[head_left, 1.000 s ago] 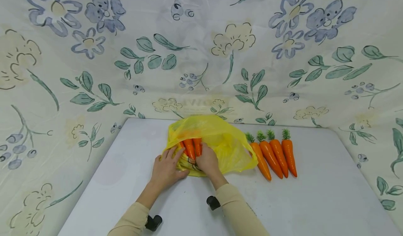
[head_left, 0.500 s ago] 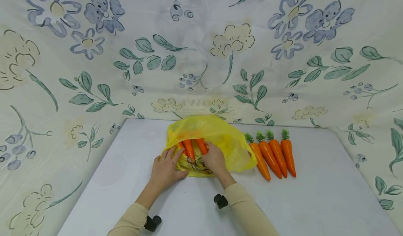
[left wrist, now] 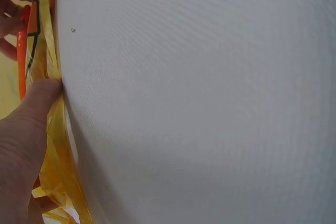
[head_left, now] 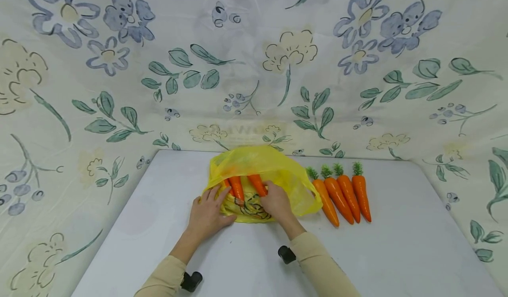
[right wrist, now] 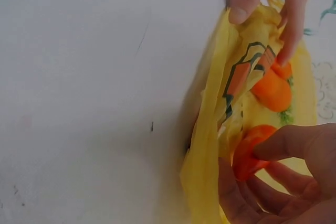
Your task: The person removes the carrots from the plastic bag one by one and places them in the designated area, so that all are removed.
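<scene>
A yellow plastic bag [head_left: 254,159] lies on its side with its mouth toward me. My left hand [head_left: 207,211] holds the left part of its mouth, fingers spread over the film. In the left wrist view the thumb [left wrist: 39,100] presses at the bag's lower edge. My right hand [head_left: 278,202] reaches into the mouth and pinches an orange carrot [head_left: 257,184] near its lower end, between thumb and fingers in the right wrist view. Left of it, other carrots [head_left: 237,189] lie inside the bag, their upper ends hidden by the film.
Several carrots [head_left: 344,198] with green tops lie side by side on the white table [head_left: 405,244], right of the bag. Floral-patterned sheeting [head_left: 254,81] stands behind the table and at its sides. Black wrist devices [head_left: 286,254] sit at both sleeves.
The right hand has moved right with its carrot, away from the others in the bag, and the carrot now slants. The left hand stays on the bag.
</scene>
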Available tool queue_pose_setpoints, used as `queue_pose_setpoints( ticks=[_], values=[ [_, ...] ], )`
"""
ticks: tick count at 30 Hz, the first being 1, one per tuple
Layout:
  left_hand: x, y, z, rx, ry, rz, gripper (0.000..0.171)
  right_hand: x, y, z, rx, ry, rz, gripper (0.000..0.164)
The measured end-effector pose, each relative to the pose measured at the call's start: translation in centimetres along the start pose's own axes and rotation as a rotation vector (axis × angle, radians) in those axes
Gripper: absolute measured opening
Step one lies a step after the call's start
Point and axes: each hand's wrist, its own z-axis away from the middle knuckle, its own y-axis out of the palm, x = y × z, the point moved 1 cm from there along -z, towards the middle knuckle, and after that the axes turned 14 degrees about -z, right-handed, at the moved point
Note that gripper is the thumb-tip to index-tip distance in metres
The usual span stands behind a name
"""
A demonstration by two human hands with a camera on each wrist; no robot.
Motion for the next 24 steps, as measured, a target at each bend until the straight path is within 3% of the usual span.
queue_pose_setpoints(
  ticks=[24],
  values=[
    [0.1, 0.1, 0.1, -0.030, 0.009, 0.013, 0.083, -0.9, -1.7, 1.5, -0.030, -0.104, 0.095, 0.036]
  ],
)
